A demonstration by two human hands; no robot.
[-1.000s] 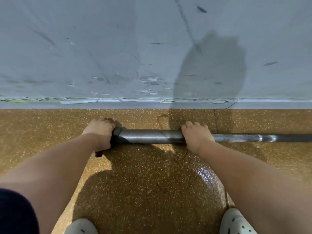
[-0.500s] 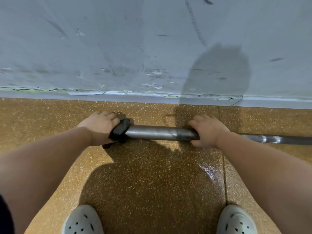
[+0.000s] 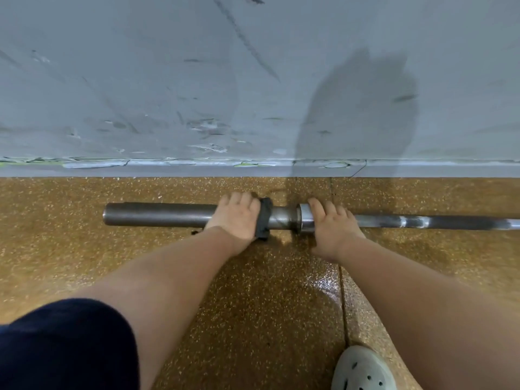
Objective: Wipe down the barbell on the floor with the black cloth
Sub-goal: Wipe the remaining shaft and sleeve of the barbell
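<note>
Left hand (image 3: 237, 215): grips black cloth (image 3: 264, 220) round barbell (image 3: 157, 214).
Right hand (image 3: 332, 226): grips barbell, right of cloth.
Count: one barbell, one cloth.

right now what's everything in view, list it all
barbell: 1, grey steel, lying on the floor along the wall, thick end at left, shaft running off the right edge
cloth: 1, black, wrapped round the barbell's thick part under the left hand
floor: 1, speckled brown
wall: 1, grey, scuffed, behind the barbell
shoe: 1, pale grey with holes, bottom right
garment: 1, dark blue, bottom left
left hand: 1, grips the cloth on the barbell
right hand: 1, holds the barbell just right of the collar
</note>
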